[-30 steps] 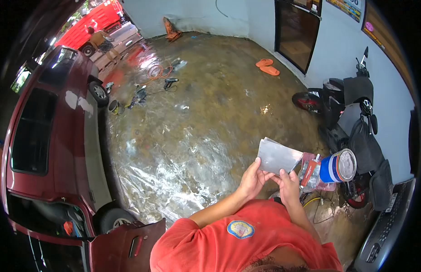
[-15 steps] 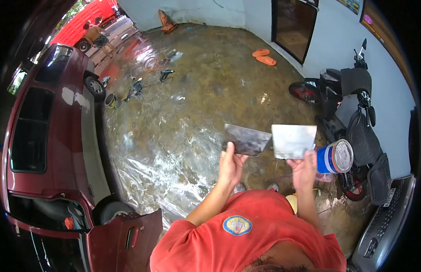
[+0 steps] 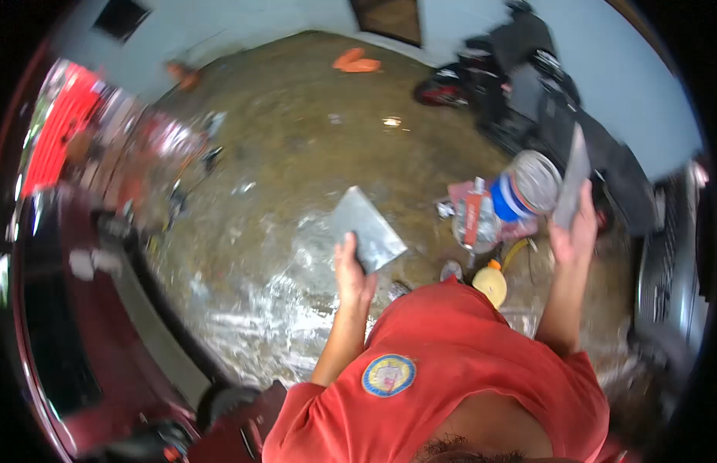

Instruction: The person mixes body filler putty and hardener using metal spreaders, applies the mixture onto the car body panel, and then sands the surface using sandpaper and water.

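Observation:
A flat grey rectangular plate (image 3: 368, 231) is held by my left hand (image 3: 352, 270), thumb on its face, out over the wet floor. My right hand (image 3: 576, 228) grips a second flat plate (image 3: 576, 174), which is turned nearly edge-on and points upward. Just left of that plate is a blue and white can (image 3: 513, 199) with a pale round top. A clear round container (image 3: 482, 231) with a red-brown strip across it sits beside the can. Below them, near my feet, is a pale yellow bottle (image 3: 490, 285).
A dark red vehicle (image 3: 65, 309) lines the left side. Black motorcycles (image 3: 520, 100) stand against the right wall, with a grey car part (image 3: 671, 270) below. Orange slippers (image 3: 357, 61) lie near the doorway. A yellow hose (image 3: 517, 251) curves beside the bottle.
The view has turned to the right. My hands have moved apart, each keeping its plate. The left plate is now tilted, and the right plate has swung nearly edge-on beside the can.

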`<state>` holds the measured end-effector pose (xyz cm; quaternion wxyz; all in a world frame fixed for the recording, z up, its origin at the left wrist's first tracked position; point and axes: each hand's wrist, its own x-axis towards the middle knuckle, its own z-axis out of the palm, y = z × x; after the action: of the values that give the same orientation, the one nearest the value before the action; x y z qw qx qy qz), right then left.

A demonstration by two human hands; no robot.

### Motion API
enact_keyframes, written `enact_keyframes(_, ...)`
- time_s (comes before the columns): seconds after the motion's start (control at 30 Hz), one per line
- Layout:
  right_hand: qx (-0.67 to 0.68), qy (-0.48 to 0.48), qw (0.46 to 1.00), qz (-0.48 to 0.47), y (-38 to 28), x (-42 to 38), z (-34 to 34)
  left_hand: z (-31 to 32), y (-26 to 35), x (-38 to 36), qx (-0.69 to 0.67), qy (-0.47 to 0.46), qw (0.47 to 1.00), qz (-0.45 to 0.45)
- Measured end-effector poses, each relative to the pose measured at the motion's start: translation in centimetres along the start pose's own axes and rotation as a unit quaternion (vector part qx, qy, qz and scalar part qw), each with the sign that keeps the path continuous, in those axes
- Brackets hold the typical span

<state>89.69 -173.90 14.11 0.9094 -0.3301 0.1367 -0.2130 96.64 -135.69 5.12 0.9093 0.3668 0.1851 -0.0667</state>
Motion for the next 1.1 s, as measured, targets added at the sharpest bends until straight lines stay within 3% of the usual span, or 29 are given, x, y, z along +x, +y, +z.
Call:
enact_keyframes(0.03, -0.017, 0.122, 0.992, 0.009, -0.5, -1.2, 3.2, 0.1, -0.5, 0.0, 0.014, 0.003, 1.000, -0.006)
enact_keyframes(0.07, -0.005, 0.096, 0.995, 0.004, -0.8, -0.8, 0.3, 0.2, -1.1, 0.1, 0.018, 0.011, 1.000, -0.008)
enact_keyframes(0.1, -0.003, 0.146, 0.989, 0.004, -1.5, -1.3, -0.8, 0.0, -1.4, 0.1, 0.021, 0.019, 1.000, -0.006)
enact_keyframes(0.27, -0.145, 0.111, 0.976, -0.120, -6.4, -1.7, -5.1, -0.2, -2.5, 0.4, 0.065, 0.030, 0.995, -0.065)
enact_keyframes(0.33, -0.250, 0.139, 0.954, -0.094, -7.2, -0.4, -7.1, 1.5, -2.6, -0.2, 0.125, 0.070, 0.988, -0.055)
enact_keyframes(0.5, -0.436, 0.133, 0.890, 0.010, -7.8, 4.5, -9.3, 2.2, -3.1, 0.6, 0.118, 0.027, 0.992, -0.030)
enact_keyframes(0.57, -0.521, 0.087, 0.848, 0.036, -7.8, 6.4, -9.1, 2.6, -3.3, 0.6, 0.129, 0.012, 0.991, -0.026)
enact_keyframes(0.67, -0.704, 0.033, 0.708, 0.043, -7.5, 10.5, -9.5, 2.7, -3.8, 0.3, 0.154, 0.020, 0.987, -0.036)
enact_keyframes(0.8, -0.826, -0.041, 0.559, 0.064, -4.8, 15.5, -10.6, 2.3, -5.3, 0.1, 0.187, 0.088, 0.976, -0.069)
enact_keyframes(0.9, -0.836, -0.054, 0.493, 0.237, -3.3, 18.1, -9.2, 1.6, -6.8, 0.4, 0.197, 0.119, 0.968, -0.096)
enact_keyframes(1.0, -0.830, -0.038, 0.480, 0.281, -1.9, 18.8, -8.0, 0.6, -8.2, 1.1, 0.195, 0.126, 0.964, -0.132)
enact_keyframes(1.1, -0.834, -0.042, 0.480, 0.268, -0.4, 19.1, -8.1, 0.8, -9.3, 1.4, 0.189, 0.127, 0.961, -0.157)
